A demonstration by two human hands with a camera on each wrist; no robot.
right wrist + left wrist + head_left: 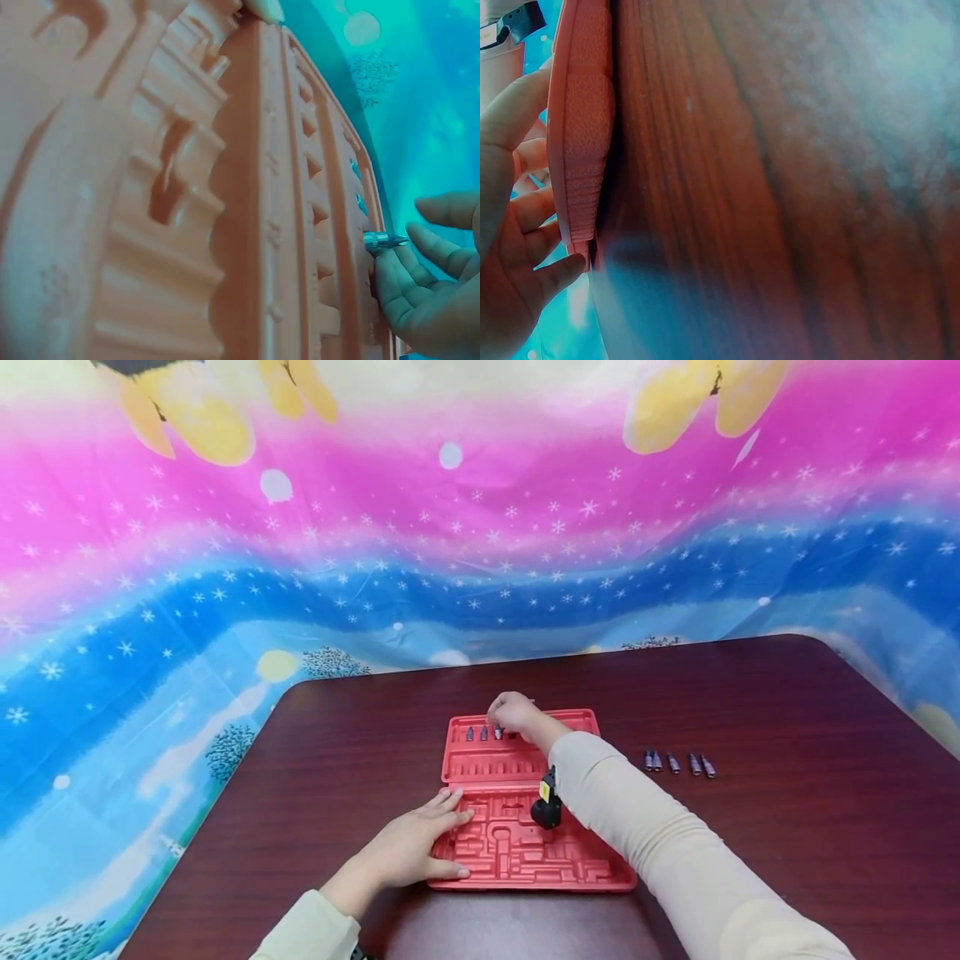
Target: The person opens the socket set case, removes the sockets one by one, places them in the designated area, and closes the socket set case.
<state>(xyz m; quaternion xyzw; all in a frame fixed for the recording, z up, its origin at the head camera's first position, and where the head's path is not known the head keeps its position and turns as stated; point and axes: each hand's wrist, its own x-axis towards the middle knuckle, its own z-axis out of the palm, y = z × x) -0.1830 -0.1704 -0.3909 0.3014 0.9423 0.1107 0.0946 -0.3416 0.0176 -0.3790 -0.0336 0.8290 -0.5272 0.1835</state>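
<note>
An open red plastic tool case (498, 883) lies on the table. My left hand (408, 843) rests on the left side of its near half, fingers spread over the rim. In the left wrist view, fingers (536, 217) lie along the case's side. My right hand (516, 714) is over the far half. There, a metal socket bit (384, 240) with a knurled base and pointed tip stands out from a slot. The right fingers are right beside it, thumb apart from the index finger. Two more socket bits (477, 734) sit to its left in the same row.
Several loose socket bits (673, 763) lie in a row on the dark wooden table (795, 827), right of the case. The near half of the case has moulded recesses. A colourful patterned cloth (480, 543) hangs behind the table.
</note>
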